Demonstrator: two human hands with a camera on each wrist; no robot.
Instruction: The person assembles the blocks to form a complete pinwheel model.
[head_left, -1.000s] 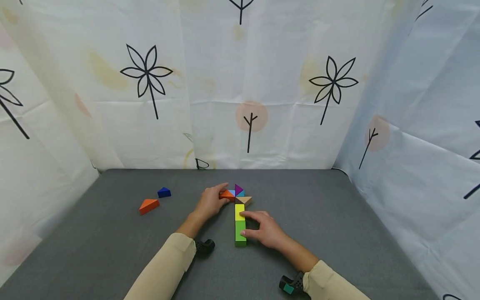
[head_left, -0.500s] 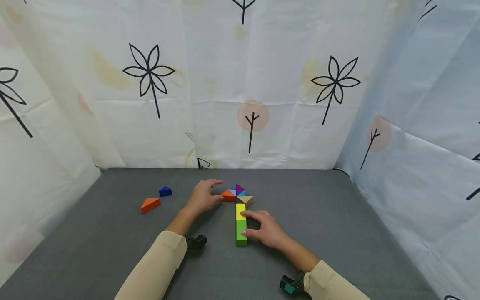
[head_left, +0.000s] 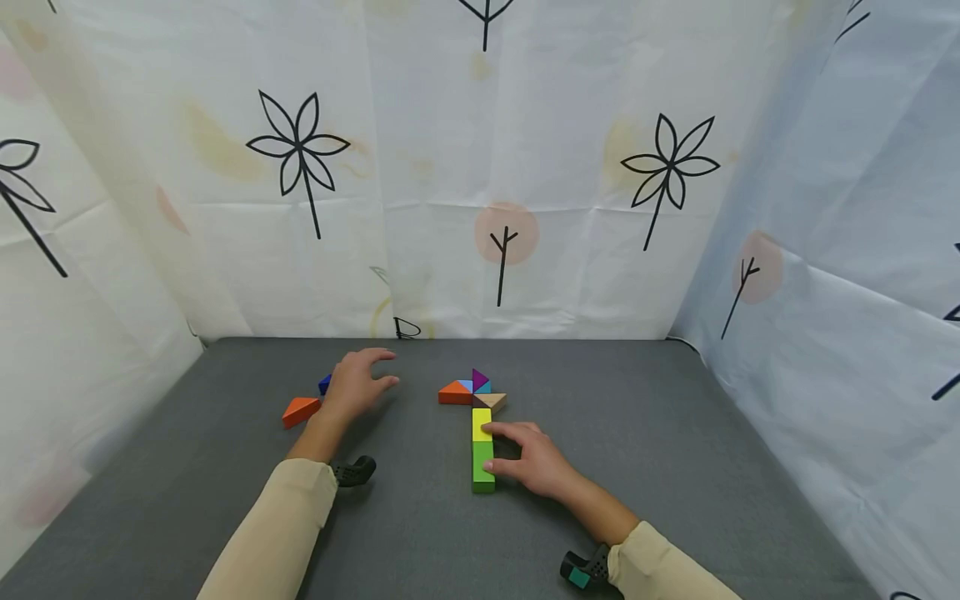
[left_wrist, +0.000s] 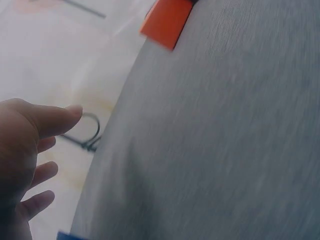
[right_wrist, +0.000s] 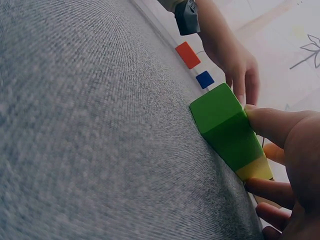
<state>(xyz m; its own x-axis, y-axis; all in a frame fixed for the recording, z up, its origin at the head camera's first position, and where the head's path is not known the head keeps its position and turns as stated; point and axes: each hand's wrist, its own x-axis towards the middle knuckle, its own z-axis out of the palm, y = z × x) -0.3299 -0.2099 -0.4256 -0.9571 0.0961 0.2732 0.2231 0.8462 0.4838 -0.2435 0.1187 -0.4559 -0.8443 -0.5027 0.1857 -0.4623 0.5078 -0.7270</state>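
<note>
My left hand (head_left: pixel 356 387) is over the table at the left, empty, fingers spread. Partly hidden behind it lies a dark blue triangular block (head_left: pixel 324 384), beside a loose orange triangular block (head_left: pixel 302 411). At the centre, a green block (head_left: pixel 482 458) and a yellow block (head_left: pixel 482 419) lie end to end in a line. My right hand (head_left: pixel 534 457) rests against their right side, thumb on the green one and a finger on the yellow. Beyond the yellow block sit an orange triangle (head_left: pixel 454 393), a purple triangle (head_left: pixel 478 379), a tan triangle (head_left: pixel 492 401) and small blue pieces.
A grey cloth-covered table (head_left: pixel 637 417) spreads out under everything. White printed curtains (head_left: pixel 427 167) stand around its back and sides. Black wrist cameras (head_left: pixel 585 568) hang below both sleeves.
My left hand has left the orange triangle in the centre arrangement and moved left to the loose blue and orange blocks. The right hand has stayed at the green and yellow blocks.
</note>
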